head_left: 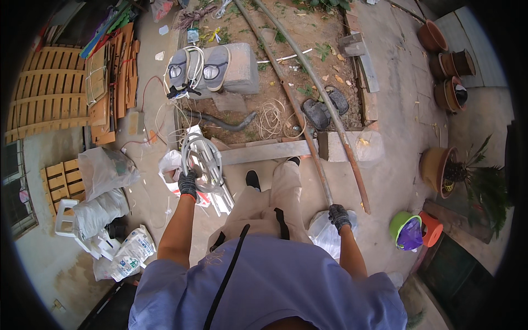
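My left hand (187, 185), in a dark glove with an orange cuff, is closed on a coil of grey cable (215, 152). Behind the coil, long white strips (221, 193) lean beside a white bag (170, 165). My right hand (339, 216), gloved too, is closed at the near end of a long rusty metal pipe (301, 113). That pipe runs away from me over the dirt bed. A second rusty pipe (347, 146) lies to its right, apart from the hand. Under my right hand sits a clear plastic bag (324, 234).
A brick-edged dirt bed (264, 151) lies ahead, with a concrete block (239, 69) bearing grey shoes (216, 67) and black slippers (324, 107). Pallets (49, 91), cardboard (113, 82) and bags (107, 170) line the left. Pots (432, 170) and a green bucket (401, 225) stand right.
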`<state>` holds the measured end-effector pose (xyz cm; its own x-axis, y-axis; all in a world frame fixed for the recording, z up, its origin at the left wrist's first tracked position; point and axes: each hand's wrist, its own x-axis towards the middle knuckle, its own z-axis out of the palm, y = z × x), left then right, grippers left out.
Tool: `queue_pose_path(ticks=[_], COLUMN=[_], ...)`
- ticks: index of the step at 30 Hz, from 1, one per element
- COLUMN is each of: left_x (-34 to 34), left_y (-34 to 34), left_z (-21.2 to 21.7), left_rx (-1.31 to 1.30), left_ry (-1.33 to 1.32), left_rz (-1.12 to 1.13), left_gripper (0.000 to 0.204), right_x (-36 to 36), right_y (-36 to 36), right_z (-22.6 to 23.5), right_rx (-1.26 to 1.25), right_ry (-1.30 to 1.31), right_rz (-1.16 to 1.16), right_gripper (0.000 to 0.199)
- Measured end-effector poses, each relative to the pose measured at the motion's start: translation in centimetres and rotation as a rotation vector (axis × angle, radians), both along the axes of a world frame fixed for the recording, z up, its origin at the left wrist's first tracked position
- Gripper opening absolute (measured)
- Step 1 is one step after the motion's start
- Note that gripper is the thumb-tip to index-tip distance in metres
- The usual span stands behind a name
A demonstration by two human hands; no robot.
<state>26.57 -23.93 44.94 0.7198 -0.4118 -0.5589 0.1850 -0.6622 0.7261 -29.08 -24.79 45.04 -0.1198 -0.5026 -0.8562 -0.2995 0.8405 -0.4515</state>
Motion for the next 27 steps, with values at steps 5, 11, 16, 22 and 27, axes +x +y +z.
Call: queue_pose_path(ticks=[5,11,16,22,27], left_x=[-2.1,-2.8,-5.3,-7.0,-6.8], left_y=[-5.3,-9.1,-12.9,-15.1,-15.5], left_z=[1.5,-1.3,0.2,1.3,1.3], left_rx=[0.043,0.073,-0.003,0.12,0.064], left_ry=[-0.075,-0.27,-0.238,-0.294,-0.295], left_rz=[0.071,-0.008,0.021,-0.041,-0.025], left_gripper=[0.023,0.028,0.03,0.027,0.025], right_x=[-2.7,-7.2,-7.0,-5.5,-5.3], right_y=[-5.4,-10.8,-13.1,-12.2,-12.1], right_z=[-1.6,-2.8,-2.2,-4.1,-4.4], right_rx=[0.002,0.035,0.075,0.136,0.176], right_ry=[0.051,0.038,0.026,-0.05,-0.074], right_rz=[0.013,-0.075,-0.197,-0.197,-0.142], right_gripper=[0.019,0.02,0.019,0.017,0.017])
